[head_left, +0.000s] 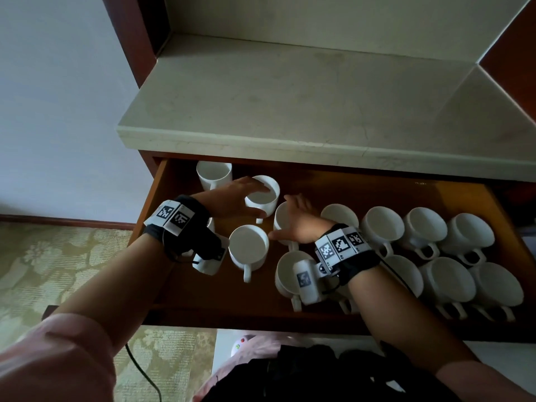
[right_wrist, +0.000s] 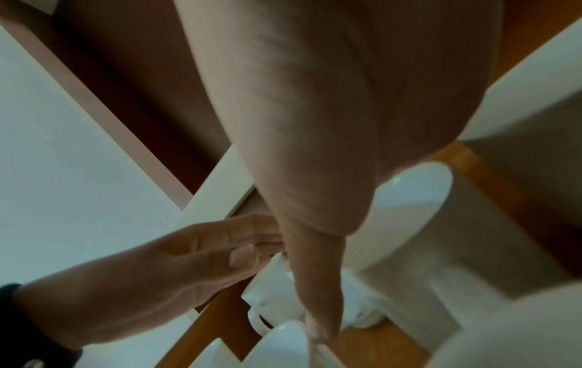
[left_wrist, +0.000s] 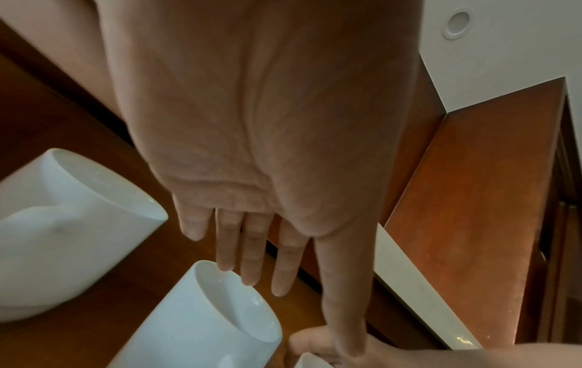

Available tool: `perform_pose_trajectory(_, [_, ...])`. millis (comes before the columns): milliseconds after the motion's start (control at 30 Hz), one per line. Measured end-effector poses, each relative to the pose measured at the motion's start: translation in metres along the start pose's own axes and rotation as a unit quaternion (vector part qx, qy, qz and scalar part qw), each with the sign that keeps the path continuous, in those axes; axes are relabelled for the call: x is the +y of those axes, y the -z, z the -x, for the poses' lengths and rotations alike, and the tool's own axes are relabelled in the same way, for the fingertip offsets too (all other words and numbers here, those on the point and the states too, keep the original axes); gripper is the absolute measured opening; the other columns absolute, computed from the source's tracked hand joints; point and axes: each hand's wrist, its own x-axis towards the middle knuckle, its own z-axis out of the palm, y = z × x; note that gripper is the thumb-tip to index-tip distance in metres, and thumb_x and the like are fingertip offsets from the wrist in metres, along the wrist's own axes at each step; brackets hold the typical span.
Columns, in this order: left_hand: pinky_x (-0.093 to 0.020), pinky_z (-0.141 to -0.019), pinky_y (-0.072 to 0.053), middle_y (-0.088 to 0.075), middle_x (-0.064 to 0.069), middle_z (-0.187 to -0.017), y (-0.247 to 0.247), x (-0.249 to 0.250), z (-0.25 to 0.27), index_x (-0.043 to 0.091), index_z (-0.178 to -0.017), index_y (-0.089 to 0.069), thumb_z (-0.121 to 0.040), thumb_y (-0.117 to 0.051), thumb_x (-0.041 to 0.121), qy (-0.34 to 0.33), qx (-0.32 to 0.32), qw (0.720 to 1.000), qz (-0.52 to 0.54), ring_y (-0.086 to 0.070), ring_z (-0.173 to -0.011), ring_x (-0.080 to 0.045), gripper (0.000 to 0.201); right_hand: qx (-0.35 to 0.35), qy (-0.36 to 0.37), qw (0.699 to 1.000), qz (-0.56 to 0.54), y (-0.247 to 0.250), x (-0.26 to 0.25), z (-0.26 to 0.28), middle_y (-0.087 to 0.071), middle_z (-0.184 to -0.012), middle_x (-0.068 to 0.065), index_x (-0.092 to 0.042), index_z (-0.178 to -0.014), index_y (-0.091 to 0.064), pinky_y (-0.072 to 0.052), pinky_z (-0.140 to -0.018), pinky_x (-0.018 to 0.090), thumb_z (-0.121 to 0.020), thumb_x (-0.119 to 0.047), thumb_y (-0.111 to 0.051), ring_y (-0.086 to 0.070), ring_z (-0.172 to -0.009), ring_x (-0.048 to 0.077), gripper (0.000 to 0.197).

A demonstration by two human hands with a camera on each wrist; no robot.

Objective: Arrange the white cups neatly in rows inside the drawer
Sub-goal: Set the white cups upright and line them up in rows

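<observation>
An open wooden drawer (head_left: 435, 195) holds several white cups. My left hand (head_left: 243, 195) spans one cup (head_left: 262, 198) near the back left, with straight fingers on its far rim and the thumb on its near side. The left wrist view shows those fingers (left_wrist: 252, 249) straight above that cup (left_wrist: 195, 318). My right hand (head_left: 295, 219) lies over a neighbouring cup (head_left: 280, 219), thumb spread left; its fingers are hidden in the right wrist view, where the thumb (right_wrist: 315, 286) reaches a cup rim (right_wrist: 280, 333). Two rows of cups (head_left: 383, 227) fill the drawer's right half, handles toward me.
A taller white cup (head_left: 214, 172) stands in the back left corner. Another cup (head_left: 249, 245) sits in front of my left hand, and one (head_left: 287, 274) lies under my right wrist. A pale stone countertop (head_left: 290, 97) overhangs the drawer's back. Patterned carpet (head_left: 58, 256) lies to the left.
</observation>
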Motion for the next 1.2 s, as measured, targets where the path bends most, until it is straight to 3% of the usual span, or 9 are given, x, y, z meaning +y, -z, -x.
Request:
perform_pose_trajectory(100, [-0.036, -0.106, -0.040, -0.046, -0.003, -0.142, 0.000, 0.000, 0.004, 0.022, -0.135, -0.050, -0.079, -0.074, 0.037, 0.006, -0.004, 1.000, 0.004, -0.045, -0.128, -0.019, 0.062, 0.022, -0.006, 1.000, -0.017, -0.004, 0.002, -0.002, 0.006, -0.159, 0.011, -0.011, -0.151, 0.001, -0.005, -0.117, 0.042, -0.080, -0.050, -0.067, 0.009, -0.146, 0.028, 0.106])
perform_pose_trajectory(267, [-0.032, -0.105, -0.040, -0.050, 0.001, -0.138, -0.001, 0.003, 0.008, 0.023, -0.131, -0.054, -0.080, -0.074, 0.032, 0.017, -0.007, 1.000, 0.013, -0.048, -0.125, -0.015, 0.055, 0.037, 0.010, 0.998, -0.054, -0.003, 0.008, 0.004, 0.008, -0.159, 0.011, -0.016, -0.152, -0.004, -0.007, -0.117, 0.041, -0.080, -0.044, -0.070, 0.009, -0.147, 0.026, 0.102])
perform_pose_trajectory(633, [-0.021, -0.097, -0.039, -0.053, 0.000, -0.136, 0.002, 0.011, 0.011, 0.021, -0.130, -0.056, -0.083, -0.072, 0.028, 0.005, -0.021, 1.000, 0.018, -0.052, -0.121, -0.015, 0.050, 0.044, 0.017, 0.998, -0.050, -0.006, 0.009, 0.002, 0.003, -0.159, 0.013, -0.015, -0.151, -0.007, -0.006, -0.116, 0.043, -0.083, -0.053, -0.063, 0.008, -0.146, 0.028, 0.096])
perform_pose_trajectory(833, [-0.025, -0.099, -0.043, -0.054, -0.003, -0.134, 0.008, 0.015, 0.013, 0.015, -0.130, -0.056, -0.079, -0.075, 0.023, -0.017, -0.022, 0.999, 0.018, -0.053, -0.121, -0.016, 0.055, 0.050, 0.020, 0.998, -0.041, -0.009, 0.010, -0.001, 0.001, -0.158, 0.014, -0.014, -0.150, -0.010, -0.007, -0.116, 0.043, -0.083, -0.053, -0.062, 0.007, -0.146, 0.028, 0.095])
perform_pose_trajectory(967, [-0.012, -0.083, -0.049, -0.060, 0.003, -0.123, 0.014, 0.018, 0.017, 0.019, -0.129, -0.056, -0.079, -0.076, 0.024, -0.017, -0.090, 0.995, 0.048, -0.060, -0.105, -0.007, 0.054, 0.057, 0.018, 0.998, -0.036, -0.011, 0.012, -0.004, -0.002, -0.158, 0.014, -0.013, -0.150, -0.011, -0.007, -0.116, 0.042, -0.082, -0.054, -0.063, 0.005, -0.146, 0.028, 0.095])
perform_pose_trajectory(1033, [-0.005, -0.080, -0.046, -0.059, 0.008, -0.123, 0.014, 0.020, 0.020, 0.024, -0.130, -0.054, -0.079, -0.076, 0.029, -0.014, -0.136, 0.989, 0.048, -0.057, -0.105, -0.002, 0.056, 0.058, 0.018, 0.997, -0.037, -0.012, 0.012, -0.005, -0.002, -0.157, 0.014, -0.014, -0.149, -0.011, -0.008, -0.116, 0.042, -0.081, -0.054, -0.063, 0.005, -0.146, 0.027, 0.094])
perform_pose_trajectory(1100, [-0.004, -0.081, -0.043, -0.055, 0.012, -0.128, 0.013, 0.021, 0.022, 0.028, -0.133, -0.051, -0.076, -0.077, 0.035, -0.003, -0.170, 0.985, 0.035, -0.051, -0.110, 0.002, 0.064, 0.056, 0.017, 0.997, -0.041, -0.012, 0.012, -0.005, -0.002, -0.157, 0.013, -0.015, -0.149, -0.012, -0.009, -0.116, 0.043, -0.081, -0.054, -0.064, 0.005, -0.146, 0.027, 0.093])
perform_pose_trajectory(1200, [-0.012, -0.092, -0.041, -0.051, 0.019, -0.130, 0.010, 0.021, 0.023, 0.034, -0.135, -0.048, -0.075, -0.079, 0.037, 0.022, -0.223, 0.974, 0.020, -0.047, -0.119, 0.002, 0.067, 0.050, 0.016, 0.998, -0.043, -0.010, 0.011, -0.004, 0.000, -0.158, 0.013, -0.015, -0.149, -0.011, -0.008, -0.116, 0.042, -0.082, -0.052, -0.064, 0.007, -0.146, 0.027, 0.093])
